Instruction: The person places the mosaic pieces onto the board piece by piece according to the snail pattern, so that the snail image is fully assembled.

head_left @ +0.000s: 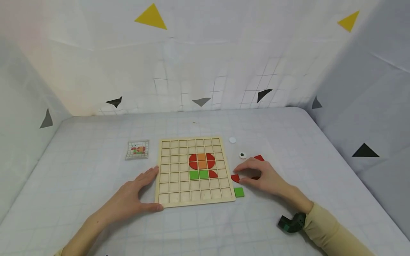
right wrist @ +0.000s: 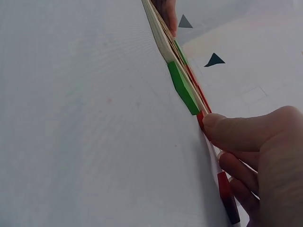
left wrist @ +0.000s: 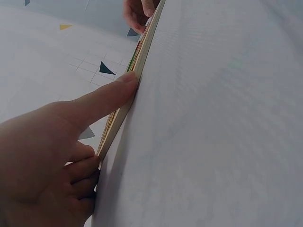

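Note:
My left hand [head_left: 128, 197] spans the lower left of a wooden grid board [head_left: 174, 186], thumb at the front corner and fingertips along the left edge. On the board lie red rounded pieces [head_left: 210, 160], two orange squares [head_left: 201, 164], two green squares [head_left: 199, 174] and a red quarter-circle [head_left: 213, 174]. Thumb and index finger of my right hand [head_left: 264, 177] close around another red quarter-circle piece [head_left: 235, 178] beside the board's right edge. In the right wrist view, the thumb covers part of that red piece [right wrist: 200, 121].
A loose green square [head_left: 238, 192] lies against the board's lower right. Above my right hand are a white disc [head_left: 232, 140], an eye disc [head_left: 242, 155] and a red piece [head_left: 259, 157]. Left of the board is a picture card [head_left: 137, 149]. Pale cloth walls surround the table.

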